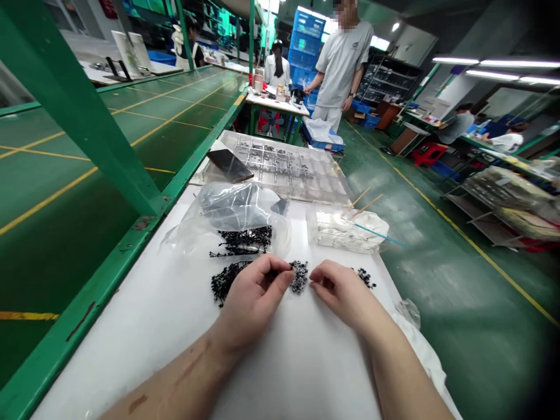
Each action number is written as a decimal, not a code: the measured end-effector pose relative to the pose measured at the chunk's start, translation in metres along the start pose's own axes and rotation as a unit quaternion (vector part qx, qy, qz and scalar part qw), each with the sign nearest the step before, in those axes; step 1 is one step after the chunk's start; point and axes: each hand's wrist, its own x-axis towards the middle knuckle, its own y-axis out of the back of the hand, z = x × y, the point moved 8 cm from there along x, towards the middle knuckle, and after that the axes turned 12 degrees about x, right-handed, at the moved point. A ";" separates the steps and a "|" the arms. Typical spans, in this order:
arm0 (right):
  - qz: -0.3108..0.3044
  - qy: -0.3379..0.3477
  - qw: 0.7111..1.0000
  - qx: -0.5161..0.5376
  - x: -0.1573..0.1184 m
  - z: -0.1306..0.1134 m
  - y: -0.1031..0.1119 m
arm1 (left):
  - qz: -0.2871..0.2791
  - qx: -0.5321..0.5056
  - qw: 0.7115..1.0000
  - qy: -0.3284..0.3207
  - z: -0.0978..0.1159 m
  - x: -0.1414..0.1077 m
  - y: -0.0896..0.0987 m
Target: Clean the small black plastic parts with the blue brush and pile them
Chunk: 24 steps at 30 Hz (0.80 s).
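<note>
A small heap of grey and black ring-like parts (299,276) lies on the white tabletop (301,350) between my two hands. At the left edge of this heap, my left hand (258,291) has thumb and forefinger pinched together; whatever is between them is too small to name. My right hand (339,289) is just right of the heap, its fingertips also closed, with their contents hidden. Black branching plastic pieces (225,281) lie beside my left hand, and more spill from a clear plastic bag (236,207). Beyond my right hand sits a little pile of black parts (364,277).
A clear compartment tray (301,169) stands farther back, with a phone (230,165) on its left end. A clear box of white material (345,230) holds thin sticks. A green metal frame (144,233) borders the table's left. One person (343,58) stands beyond.
</note>
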 end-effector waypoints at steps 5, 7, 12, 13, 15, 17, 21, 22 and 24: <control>-0.037 -0.021 0.999 -0.020 -0.001 0.008 -0.007 | -0.008 0.008 1.000 0.006 -0.002 0.001 -0.003; -0.037 -0.020 0.999 -0.028 0.001 0.005 -0.009 | -0.014 0.011 1.000 0.011 -0.003 0.001 -0.004; -0.012 -0.023 1.000 -0.013 0.002 0.003 -0.005 | -0.025 0.022 0.999 0.014 -0.002 0.000 -0.003; 0.000 -0.018 1.000 0.003 0.001 0.002 -0.003 | -0.025 0.024 0.999 0.016 -0.002 0.000 -0.003; 0.023 0.004 0.997 0.067 -0.001 -0.004 0.000 | -0.026 0.031 0.999 0.020 -0.003 0.000 -0.002; 0.048 0.025 0.985 0.167 -0.004 -0.010 0.003 | -0.033 0.041 0.998 0.016 -0.002 0.000 -0.003; 0.113 0.046 0.928 0.352 -0.008 -0.014 0.010 | -0.062 0.049 0.997 0.000 0.001 -0.001 -0.011; 0.127 0.053 0.912 0.385 -0.009 -0.015 0.012 | -0.068 0.052 0.996 -0.008 0.003 -0.001 -0.014; 0.147 0.070 0.890 0.425 -0.011 -0.017 0.015 | -0.074 0.063 0.995 -0.026 0.005 -0.002 -0.017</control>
